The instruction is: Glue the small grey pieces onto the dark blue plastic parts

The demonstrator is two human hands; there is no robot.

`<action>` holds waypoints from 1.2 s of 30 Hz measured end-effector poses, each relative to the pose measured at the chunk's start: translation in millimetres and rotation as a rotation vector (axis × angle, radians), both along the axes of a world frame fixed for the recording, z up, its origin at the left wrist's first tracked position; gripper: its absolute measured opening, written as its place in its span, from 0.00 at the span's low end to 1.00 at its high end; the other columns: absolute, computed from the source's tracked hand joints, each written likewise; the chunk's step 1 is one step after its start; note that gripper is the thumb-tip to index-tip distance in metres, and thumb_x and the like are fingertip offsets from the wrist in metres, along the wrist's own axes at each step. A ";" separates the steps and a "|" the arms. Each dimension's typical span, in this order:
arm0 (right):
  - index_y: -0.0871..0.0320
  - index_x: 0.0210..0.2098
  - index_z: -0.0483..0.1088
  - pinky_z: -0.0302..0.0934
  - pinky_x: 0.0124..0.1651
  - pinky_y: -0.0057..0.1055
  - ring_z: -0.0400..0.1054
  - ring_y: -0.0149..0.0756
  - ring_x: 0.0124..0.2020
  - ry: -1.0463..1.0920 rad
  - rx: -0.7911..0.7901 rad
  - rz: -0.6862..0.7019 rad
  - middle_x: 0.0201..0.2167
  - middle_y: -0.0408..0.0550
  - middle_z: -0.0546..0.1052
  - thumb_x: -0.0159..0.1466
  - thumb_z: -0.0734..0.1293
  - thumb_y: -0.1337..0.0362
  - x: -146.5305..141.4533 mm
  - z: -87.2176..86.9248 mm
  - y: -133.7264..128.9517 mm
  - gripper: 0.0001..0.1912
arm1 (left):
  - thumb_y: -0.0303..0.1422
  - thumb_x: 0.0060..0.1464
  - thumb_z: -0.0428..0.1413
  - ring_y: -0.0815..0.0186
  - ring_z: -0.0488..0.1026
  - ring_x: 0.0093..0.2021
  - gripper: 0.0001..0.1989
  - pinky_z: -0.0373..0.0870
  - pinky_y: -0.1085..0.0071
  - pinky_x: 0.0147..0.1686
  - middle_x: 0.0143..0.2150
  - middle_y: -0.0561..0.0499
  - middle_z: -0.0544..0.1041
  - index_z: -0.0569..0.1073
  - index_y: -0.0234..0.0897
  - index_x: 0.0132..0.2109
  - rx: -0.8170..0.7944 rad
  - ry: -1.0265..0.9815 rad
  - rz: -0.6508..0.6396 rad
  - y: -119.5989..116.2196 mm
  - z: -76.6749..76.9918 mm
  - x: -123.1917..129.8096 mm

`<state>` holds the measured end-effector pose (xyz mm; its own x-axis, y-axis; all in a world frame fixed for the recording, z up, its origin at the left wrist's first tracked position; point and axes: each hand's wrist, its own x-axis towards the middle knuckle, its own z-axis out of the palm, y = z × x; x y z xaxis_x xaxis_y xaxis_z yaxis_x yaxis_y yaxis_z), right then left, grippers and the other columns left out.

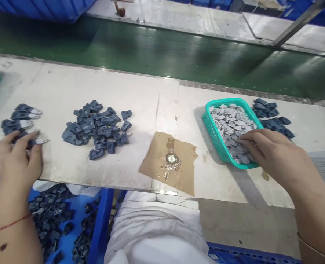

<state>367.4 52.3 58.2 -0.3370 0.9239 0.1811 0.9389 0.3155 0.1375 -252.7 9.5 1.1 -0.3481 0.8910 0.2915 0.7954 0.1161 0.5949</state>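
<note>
Two hands — left hand [18, 154] pinching a dark clip [38, 141], right hand [267, 148] spread in teal basket [214, 135].

Bright overhead light glares off the green belt [162, 55], my view is slightly soft, edges bowed, shadows faint.

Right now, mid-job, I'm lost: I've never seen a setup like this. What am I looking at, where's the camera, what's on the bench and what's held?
There is no machine: a person works with bare hands, and the one camera sits on their head, looking down. The left hand pinches a dark blue part with a pale insert beside a small group of the same. The right hand reaches into a teal basket of grey pieces; whether it grips one cannot be seen. On the white bench lie a pile of blue parts, more blue parts behind the basket, and a cardboard scrap with a small metal piece. A blue bin sits below.
</note>
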 end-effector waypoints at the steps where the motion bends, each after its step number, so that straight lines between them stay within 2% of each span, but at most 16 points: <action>1: 0.53 0.45 0.75 0.63 0.31 0.37 0.76 0.46 0.42 0.029 0.008 -0.036 0.41 0.57 0.81 0.72 0.63 0.57 -1.2 0.6 -0.9 0.10 | 0.30 0.51 0.64 0.37 0.49 0.73 0.19 0.38 0.41 0.72 0.69 0.49 0.62 0.73 0.41 0.51 -0.011 0.080 0.051 2.0 0.0 -4.0; 3: 0.51 0.47 0.74 0.61 0.26 0.34 0.77 0.43 0.37 0.169 0.021 -0.091 0.37 0.55 0.82 0.70 0.67 0.59 -8.4 1.7 -3.5 0.09 | 0.30 0.52 0.64 0.36 0.54 0.72 0.21 0.44 0.39 0.71 0.69 0.46 0.63 0.73 0.39 0.54 0.002 0.223 0.121 2.8 3.4 -4.9; 5: 0.50 0.45 0.76 0.65 0.28 0.33 0.78 0.41 0.35 0.395 0.026 -0.057 0.35 0.53 0.82 0.67 0.70 0.62 -22.5 2.4 -6.7 0.07 | 0.30 0.53 0.64 0.37 0.56 0.71 0.22 0.47 0.40 0.70 0.69 0.46 0.65 0.72 0.38 0.55 0.078 0.272 0.094 1.3 9.7 4.3; 7: 0.49 0.40 0.77 0.70 0.36 0.34 0.78 0.42 0.38 0.631 0.030 0.045 0.36 0.52 0.82 0.65 0.72 0.65 -40.9 2.6 -9.5 0.05 | 0.28 0.53 0.65 0.41 0.62 0.68 0.21 0.51 0.43 0.69 0.65 0.47 0.70 0.74 0.37 0.54 0.166 0.273 0.008 -0.3 15.9 20.9; 9: 0.50 0.37 0.79 0.71 0.44 0.38 0.78 0.43 0.42 0.795 0.008 0.108 0.37 0.51 0.82 0.64 0.72 0.68 -59.4 2.3 -11.6 0.06 | 0.27 0.52 0.66 0.47 0.68 0.64 0.21 0.54 0.48 0.69 0.60 0.49 0.75 0.76 0.38 0.53 0.168 0.232 -0.130 -0.9 20.2 39.5; 13: 0.50 0.42 0.81 0.73 0.46 0.39 0.77 0.42 0.44 0.888 -0.124 0.126 0.41 0.50 0.82 0.67 0.69 0.68 -88.5 -1.3 -15.0 0.09 | 0.28 0.48 0.69 0.52 0.71 0.60 0.21 0.60 0.53 0.67 0.57 0.51 0.76 0.79 0.40 0.51 0.051 0.136 -0.292 3.0 21.3 63.8; 16: 0.52 0.46 0.80 0.74 0.42 0.37 0.78 0.41 0.41 0.981 -0.282 0.094 0.43 0.50 0.82 0.68 0.69 0.64 -104.8 -9.0 -18.6 0.09 | 0.30 0.52 0.68 0.57 0.73 0.56 0.15 0.65 0.59 0.63 0.53 0.52 0.77 0.81 0.42 0.48 0.015 0.087 -0.305 7.8 19.6 65.9; 19: 0.54 0.41 0.80 0.75 0.38 0.34 0.78 0.39 0.37 1.140 -0.363 0.017 0.39 0.49 0.83 0.63 0.73 0.61 -118.0 -20.1 -21.7 0.07 | 0.31 0.49 0.70 0.62 0.74 0.50 0.13 0.68 0.66 0.59 0.48 0.53 0.77 0.81 0.40 0.43 0.039 0.065 -0.275 9.3 18.8 63.8; 22: 0.55 0.36 0.80 0.75 0.38 0.35 0.77 0.41 0.38 1.251 -0.382 -0.001 0.36 0.49 0.82 0.62 0.74 0.59 -127.2 -29.6 -22.3 0.06 | 0.29 0.45 0.73 0.65 0.76 0.47 0.16 0.72 0.73 0.48 0.48 0.53 0.80 0.79 0.37 0.42 0.171 -0.126 -0.220 4.3 20.9 72.2; 25: 0.54 0.37 0.81 0.75 0.44 0.40 0.77 0.43 0.43 1.266 -0.395 0.028 0.39 0.51 0.83 0.64 0.73 0.61 -132.9 -34.7 -22.1 0.05 | 0.28 0.51 0.70 0.69 0.79 0.40 0.15 0.75 0.76 0.36 0.48 0.53 0.82 0.74 0.37 0.43 0.264 -0.479 -0.238 -6.2 28.6 98.8; 27: 0.53 0.40 0.82 0.74 0.48 0.42 0.77 0.43 0.45 1.270 -0.414 0.041 0.42 0.51 0.83 0.65 0.72 0.61 -135.7 -36.4 -22.6 0.06 | 0.30 0.56 0.66 0.69 0.80 0.33 0.12 0.77 0.73 0.31 0.45 0.53 0.84 0.71 0.38 0.43 0.220 -0.650 -0.304 -14.0 36.5 124.6; 30: 0.53 0.43 0.81 0.76 0.45 0.37 0.78 0.39 0.41 1.344 -0.461 -0.006 0.43 0.49 0.83 0.62 0.74 0.62 -139.2 -37.9 -24.2 0.09 | 0.30 0.57 0.65 0.66 0.80 0.32 0.10 0.81 0.70 0.33 0.43 0.51 0.83 0.73 0.38 0.43 0.117 -0.811 -0.313 -23.5 46.6 164.7; 32: 0.54 0.40 0.81 0.76 0.39 0.34 0.77 0.36 0.35 1.399 -0.474 -0.063 0.40 0.48 0.83 0.60 0.76 0.63 -141.2 -38.7 -25.0 0.09 | 0.28 0.56 0.64 0.67 0.80 0.32 0.08 0.82 0.69 0.35 0.43 0.50 0.83 0.75 0.37 0.43 0.026 -0.880 -0.308 -27.4 47.2 186.3; 34: 0.55 0.37 0.80 0.76 0.38 0.33 0.77 0.36 0.34 1.418 -0.476 -0.081 0.38 0.48 0.83 0.59 0.77 0.62 -143.1 -39.0 -25.1 0.07 | 0.28 0.56 0.65 0.67 0.80 0.32 0.06 0.82 0.70 0.36 0.43 0.49 0.83 0.78 0.37 0.42 -0.048 -0.912 -0.362 -29.1 41.3 202.6; 36: 0.55 0.36 0.81 0.76 0.39 0.34 0.78 0.38 0.38 1.391 -0.475 -0.040 0.40 0.49 0.83 0.61 0.76 0.61 -144.8 -38.5 -24.4 0.05 | 0.29 0.56 0.64 0.64 0.81 0.37 0.07 0.83 0.68 0.38 0.46 0.47 0.83 0.79 0.38 0.43 -0.129 -0.923 -0.451 -29.1 30.9 215.7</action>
<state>222.6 27.9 19.7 -0.1226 0.9924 0.0141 0.2343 0.0428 -0.9712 -37.0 -19.6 32.0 -0.0136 0.9996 -0.0263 0.0212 0.0266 0.9994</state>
